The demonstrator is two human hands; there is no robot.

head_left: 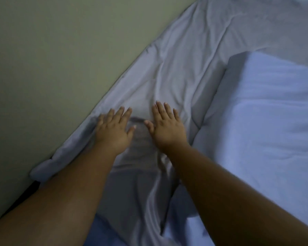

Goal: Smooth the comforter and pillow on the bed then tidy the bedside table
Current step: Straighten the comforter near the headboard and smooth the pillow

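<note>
Two items of bedding in view, one surface beside them.

Item: comforter, grey, thin and slick-looking. Location: along the bed's edge against the wall, running from the lower centre of the view up to the top right. Condition: creased throughout, with long folds radiating from the middle and a bunched ridge low down between the forearms; its near corner is rolled up against the wall.

Item: pillow or white padded bedding, pale, to the right of the grey cloth and touching it. Which of the two it is cannot be told. Condition: lightly rumpled.

Left hand: palm down flat on the grey cloth just beside the wall, fingers spread apart, gripping nothing.

Right hand: palm down flat just beside the left, thumbs nearly meeting, fingers spread apart, gripping nothing.

Bedside table: not in view.

Step in hand, as judged: smoothing the comforter, first part of the task; much wrinkling remains.

Next move, as judged: calls for both palms pressing and sweeping outward along the folds, toward the far end, then attention to the rolled corner.
</note>
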